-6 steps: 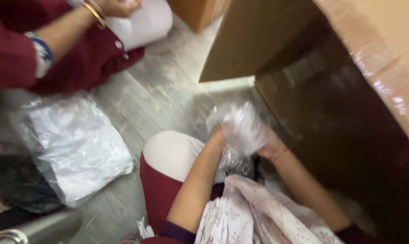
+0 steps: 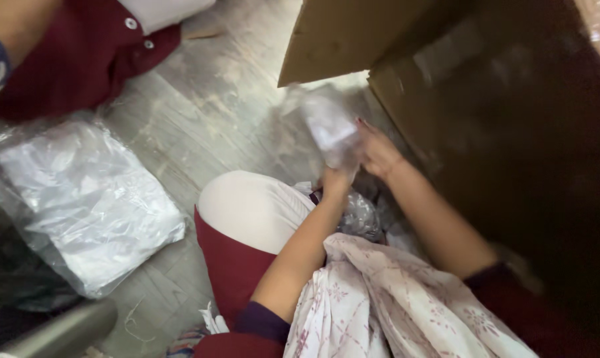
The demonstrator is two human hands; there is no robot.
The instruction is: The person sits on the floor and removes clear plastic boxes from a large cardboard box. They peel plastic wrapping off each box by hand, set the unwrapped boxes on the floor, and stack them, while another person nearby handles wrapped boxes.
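Both hands are up now, the left hand (image 2: 336, 180) and right hand (image 2: 378, 151) clutching a small clear plastic bag (image 2: 331, 131) lifted higher than a moment ago, above the knee (image 2: 253, 209) beside the open cardboard box (image 2: 446, 79), so the handling carries on.

Both hands, left hand (image 2: 337, 180) and right hand (image 2: 378, 151), grip a clear plastic bag (image 2: 330, 129) beside a cardboard box (image 2: 406, 99).
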